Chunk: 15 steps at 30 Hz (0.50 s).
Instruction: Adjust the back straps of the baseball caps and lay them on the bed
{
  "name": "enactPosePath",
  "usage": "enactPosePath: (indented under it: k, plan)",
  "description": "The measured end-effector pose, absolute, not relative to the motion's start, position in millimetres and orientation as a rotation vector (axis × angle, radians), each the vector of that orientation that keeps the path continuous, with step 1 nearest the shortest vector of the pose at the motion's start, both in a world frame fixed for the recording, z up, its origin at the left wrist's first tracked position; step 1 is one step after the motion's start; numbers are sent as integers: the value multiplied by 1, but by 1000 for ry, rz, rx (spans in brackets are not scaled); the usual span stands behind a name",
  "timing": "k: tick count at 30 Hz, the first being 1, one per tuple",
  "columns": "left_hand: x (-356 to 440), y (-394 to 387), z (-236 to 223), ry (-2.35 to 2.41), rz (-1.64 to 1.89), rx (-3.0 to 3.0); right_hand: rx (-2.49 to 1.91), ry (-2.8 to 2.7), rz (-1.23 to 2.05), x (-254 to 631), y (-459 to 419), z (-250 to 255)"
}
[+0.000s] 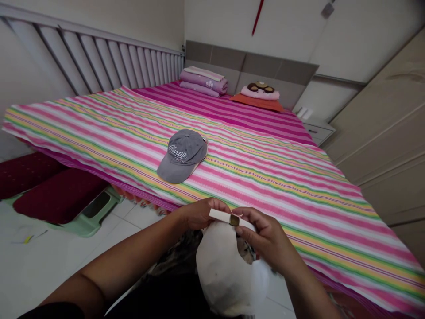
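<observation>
A cream cap [215,266] hangs between my hands near my lap, its back strap [221,216] and brass-coloured buckle [234,220] uppermost. My left hand [201,215] is closed at the strap's left side, with its fingertips partly hidden behind it. My right hand [264,230] pinches the strap beside the buckle, the thumb in front and fingers behind. Beyond them, a grey cap [187,150] with white "Always" lettering lies on the striped bedsheet [265,177], its brim toward the lower left.
Folded purple bedding [202,83] and a pink bundle [259,92] on orange cloth sit by the headboard [226,57]. Red-covered stools [59,195] stand at the left. A white rail [99,48] runs along the bed's left side; a wooden wardrobe [385,133] is at right.
</observation>
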State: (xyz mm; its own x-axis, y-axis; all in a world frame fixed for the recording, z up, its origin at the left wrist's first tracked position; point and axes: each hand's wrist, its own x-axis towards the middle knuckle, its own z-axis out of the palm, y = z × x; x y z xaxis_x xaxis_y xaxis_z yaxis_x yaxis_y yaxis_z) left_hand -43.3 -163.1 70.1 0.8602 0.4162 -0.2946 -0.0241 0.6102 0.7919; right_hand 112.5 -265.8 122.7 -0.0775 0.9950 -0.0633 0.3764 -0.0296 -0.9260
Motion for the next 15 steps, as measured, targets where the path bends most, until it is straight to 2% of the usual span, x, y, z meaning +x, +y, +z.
enactPosePath:
  k: [7,15]
  plan:
    - [-40,-163,72,493,264,903,-1417,-1258,1341,119,-262,114]
    - [-36,-164,75,476,225,880,-1402,-1125,1389,114,-261,114]
